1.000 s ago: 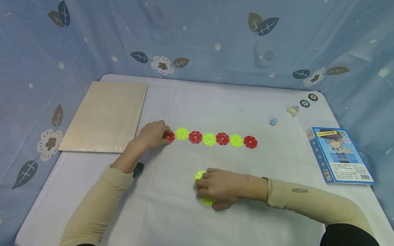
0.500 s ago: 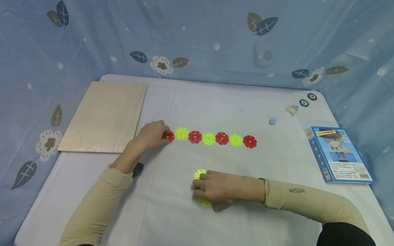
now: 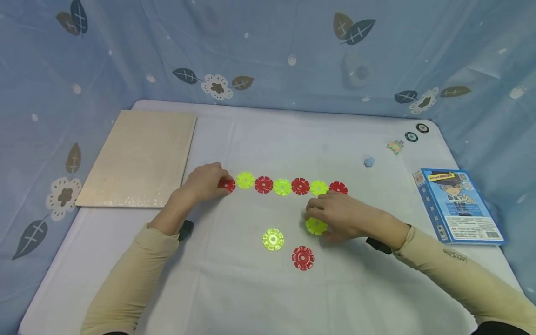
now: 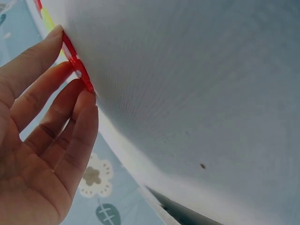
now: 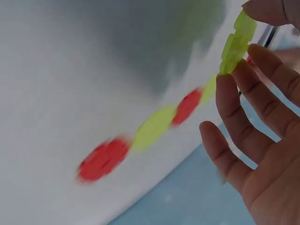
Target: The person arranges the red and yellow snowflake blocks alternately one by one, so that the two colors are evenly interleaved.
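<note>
A line of notched plastic discs, red and yellow-green by turns, lies across the table. At its left end my left hand holds the edges of a red disc between thumb and fingers; the left wrist view shows the same red disc edge-on at the fingertips. My right hand pinches a yellow-green disc just in front of the line's right end. In the right wrist view that yellow-green disc is tilted between thumb and fingers, off the table. The red disc at the right end is partly covered by my right hand.
A loose yellow-green disc and a loose red disc lie nearer to me. A pale board is at the left, a blue box at the right. Small trinkets, including a blue one, sit at the back right.
My right hand has moved right and away from me with a yellow-green disc, uncovering the loose yellow-green and red discs. The left hand keeps its place on the red disc.
</note>
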`<state>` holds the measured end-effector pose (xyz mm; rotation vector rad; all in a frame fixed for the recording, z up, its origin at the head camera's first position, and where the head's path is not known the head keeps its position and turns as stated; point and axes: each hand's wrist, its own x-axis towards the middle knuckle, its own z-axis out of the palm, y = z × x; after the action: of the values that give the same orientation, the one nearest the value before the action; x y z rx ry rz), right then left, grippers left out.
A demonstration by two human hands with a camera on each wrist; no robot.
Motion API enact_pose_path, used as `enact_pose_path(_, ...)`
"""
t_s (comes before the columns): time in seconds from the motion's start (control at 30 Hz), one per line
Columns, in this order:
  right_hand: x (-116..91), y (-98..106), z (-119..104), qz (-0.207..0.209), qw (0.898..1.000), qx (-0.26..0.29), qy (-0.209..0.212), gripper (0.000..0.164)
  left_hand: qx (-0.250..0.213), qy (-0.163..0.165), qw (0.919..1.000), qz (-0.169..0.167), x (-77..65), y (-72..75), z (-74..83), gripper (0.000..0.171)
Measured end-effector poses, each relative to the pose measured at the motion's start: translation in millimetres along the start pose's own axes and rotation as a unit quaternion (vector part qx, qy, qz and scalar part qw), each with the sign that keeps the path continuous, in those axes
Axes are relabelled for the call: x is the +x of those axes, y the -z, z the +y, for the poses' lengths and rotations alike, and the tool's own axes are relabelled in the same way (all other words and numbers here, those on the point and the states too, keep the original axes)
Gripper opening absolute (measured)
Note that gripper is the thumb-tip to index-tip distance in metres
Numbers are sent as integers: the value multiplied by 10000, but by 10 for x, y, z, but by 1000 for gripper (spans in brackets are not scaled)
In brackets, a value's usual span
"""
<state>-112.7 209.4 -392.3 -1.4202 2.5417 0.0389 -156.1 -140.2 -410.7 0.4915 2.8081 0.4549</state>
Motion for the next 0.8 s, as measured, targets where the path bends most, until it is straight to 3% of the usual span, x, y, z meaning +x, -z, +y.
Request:
enact_pose_path(0.17, -195, 42, 333, 167, 9964, 17, -828, 50, -20, 14, 10000, 7, -2, 4, 8, 38)
enact_pose_path(0.4, -423, 85, 765, 14, 9796, 328, -1981, 51, 13, 10, 10000, -25, 5, -19, 2, 38)
enact_pose_path(0.6, -485, 12, 994, -201, 9708, 464, -2344, 50, 21, 62, 10000, -2, 9, -22, -6, 38)
enact_pose_path(0.8, -480, -53, 1048, -203, 9702, 741, -2298, 48, 71, 13, 10000, 3, -2, -7, 2, 38)
